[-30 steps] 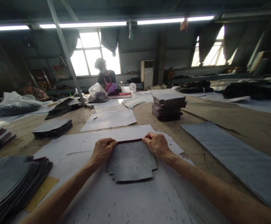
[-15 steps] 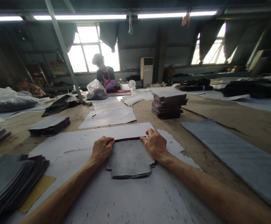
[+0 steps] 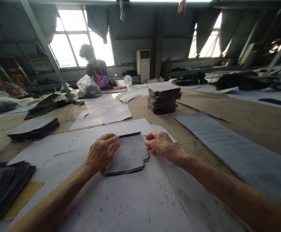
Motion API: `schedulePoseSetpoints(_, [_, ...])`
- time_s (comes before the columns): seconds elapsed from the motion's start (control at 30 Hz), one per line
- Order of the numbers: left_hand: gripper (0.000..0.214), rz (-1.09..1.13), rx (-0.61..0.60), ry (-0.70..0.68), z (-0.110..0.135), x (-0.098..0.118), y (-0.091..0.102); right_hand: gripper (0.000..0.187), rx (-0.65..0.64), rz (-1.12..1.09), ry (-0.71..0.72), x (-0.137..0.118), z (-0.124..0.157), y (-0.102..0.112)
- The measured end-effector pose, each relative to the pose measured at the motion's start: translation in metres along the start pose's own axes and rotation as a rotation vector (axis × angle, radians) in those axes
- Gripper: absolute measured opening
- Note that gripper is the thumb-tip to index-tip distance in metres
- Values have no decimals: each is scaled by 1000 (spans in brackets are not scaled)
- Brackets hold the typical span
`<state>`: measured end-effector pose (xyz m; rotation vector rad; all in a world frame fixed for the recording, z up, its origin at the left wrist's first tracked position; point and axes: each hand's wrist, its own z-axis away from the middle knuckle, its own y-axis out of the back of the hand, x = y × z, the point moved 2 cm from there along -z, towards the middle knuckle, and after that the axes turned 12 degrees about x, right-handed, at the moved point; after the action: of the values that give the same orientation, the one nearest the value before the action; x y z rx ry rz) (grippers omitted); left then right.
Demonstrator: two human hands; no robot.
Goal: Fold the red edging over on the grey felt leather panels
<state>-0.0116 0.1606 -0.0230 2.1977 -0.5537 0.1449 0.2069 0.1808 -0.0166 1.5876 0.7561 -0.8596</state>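
Observation:
A grey fabric-like piece (image 3: pixel 128 153) with a dark maroon strip along its far edge and notched near corners lies in front of me on white paper. My left hand (image 3: pixel 101 151) rests over its left side, fingers stretched out and thumb apart, the index finger touching the far left corner. My right hand (image 3: pixel 161 145) is just beside the right edge, fingers curled and tips together; whether anything is between them is hidden. Beneath the piece spreads a large white paper sheet (image 3: pixel 128 196), marked with dark flecks.
Stacks of cut pieces stand at left (image 3: pixel 7 190), a smaller stack (image 3: pixel 33 129) behind, and a dark stack (image 3: pixel 163 100) ahead. A long grey sheet (image 3: pixel 227 148) lies at right. Across the table a person (image 3: pixel 97 69) works beside a plastic bag (image 3: pixel 88 87).
The piece has turned slightly counterclockwise. My left hand has spread over its left side, and my right hand has come off the far right corner. The camera view has shifted.

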Motion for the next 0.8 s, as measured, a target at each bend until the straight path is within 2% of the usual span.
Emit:
schedulePoseSetpoints(0.07, [33, 51, -100, -108, 5, 11, -4, 18, -41, -91, -45, -1, 5, 0])
schedulePoseSetpoints(0.13, [34, 67, -143, -151, 7, 15, -7, 18, -87, -206, -75, -7, 10, 1])
schedulePoseSetpoints(0.27, [35, 53, -158, -166, 6, 10, -11, 20, -167, -454, -103, -23, 15, 5])
schedulePoseSetpoints(0.37, [34, 29, -164, -185, 5, 7, -12, 23, -196, -550, -113, -28, 17, 11])
schedulePoseSetpoints(0.53, [32, -18, -156, -191, 8, 12, -16, 34, -192, -557, -119, -21, 23, 24])
schedulePoseSetpoints(0.63, [32, -66, -140, -180, 10, 16, -20, 34, -152, -514, -111, -18, 28, 38])
schedulePoseSetpoints(0.8, [36, -129, -138, -178, 13, 20, -25, 23, -76, -348, -108, -5, 38, 81])
